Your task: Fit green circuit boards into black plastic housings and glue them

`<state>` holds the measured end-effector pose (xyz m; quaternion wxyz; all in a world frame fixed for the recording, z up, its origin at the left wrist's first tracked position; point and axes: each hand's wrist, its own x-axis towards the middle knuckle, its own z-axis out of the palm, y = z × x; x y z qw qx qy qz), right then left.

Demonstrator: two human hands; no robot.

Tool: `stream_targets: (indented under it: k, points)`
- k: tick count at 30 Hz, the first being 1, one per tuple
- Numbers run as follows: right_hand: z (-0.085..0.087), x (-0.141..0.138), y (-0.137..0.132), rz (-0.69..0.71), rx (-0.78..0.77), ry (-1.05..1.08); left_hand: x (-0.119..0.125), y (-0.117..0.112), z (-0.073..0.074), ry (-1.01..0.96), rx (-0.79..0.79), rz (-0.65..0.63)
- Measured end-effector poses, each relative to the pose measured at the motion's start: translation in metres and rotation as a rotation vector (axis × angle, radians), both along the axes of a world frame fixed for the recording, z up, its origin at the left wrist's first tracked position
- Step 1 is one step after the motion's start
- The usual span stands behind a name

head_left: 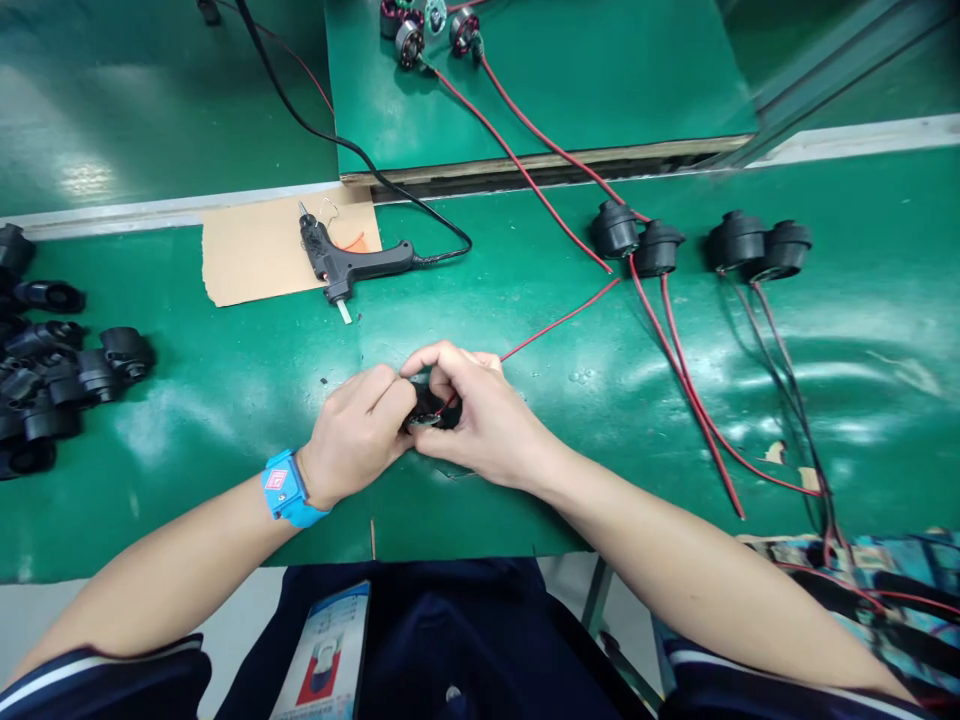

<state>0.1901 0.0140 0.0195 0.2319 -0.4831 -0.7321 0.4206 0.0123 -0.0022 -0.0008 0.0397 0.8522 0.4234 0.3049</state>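
Observation:
Between my two hands, close to the table's front edge, is a small black round housing (430, 400). My left hand (365, 425), with a blue band at the wrist, has its fingers curled round the left side of it. From the right, my right hand (480, 415) pinches the same housing with thumb and fingers. A red wire (559, 322) comes out from behind the right hand and runs to the upper right across the green table. Much of the housing is hidden by my fingers, and its inner parts are too small to make out.
A black glue gun (360, 262) lies on a cardboard sheet (251, 250), its cord trailing back. Several black housings (60, 385) are heaped at left. Wired housings (658, 247) stand at right. Silver motors (410, 45) with red wires sit on a raised green board (600, 80).

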Motion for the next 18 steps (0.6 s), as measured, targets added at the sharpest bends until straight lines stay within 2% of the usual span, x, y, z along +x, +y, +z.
stream_targets:
  k: [2, 4, 8, 10, 12, 14, 18]
  points:
    - [0.000, -0.002, 0.001, -0.016, 0.032, -0.015, 0.000, 0.002, 0.000, -0.022, -0.027, 0.013]
    - [0.002, 0.002, 0.004, -0.015, 0.006, 0.061, -0.001, 0.004, 0.002, -0.066, -0.107, 0.045]
    - [0.013, 0.024, 0.012, 0.106, -0.145, 0.203, -0.003, 0.006, 0.008, -0.150, -0.192, 0.075]
    - [0.019, 0.035, 0.014, 0.146, -0.105, 0.178, -0.004, 0.005, 0.009, -0.179, -0.217, 0.090]
    - [0.023, 0.040, 0.011, 0.169, 0.034, 0.120, -0.005, 0.005, 0.010, -0.192, -0.245, 0.105]
    - [0.027, 0.040, 0.003, 0.158, 0.254, -0.011, -0.006, 0.005, 0.011, -0.194, -0.273, 0.102]
    - [0.034, 0.029, -0.019, 0.021, 0.775, -0.543, -0.006, 0.010, 0.014, -0.194, -0.323, 0.062]
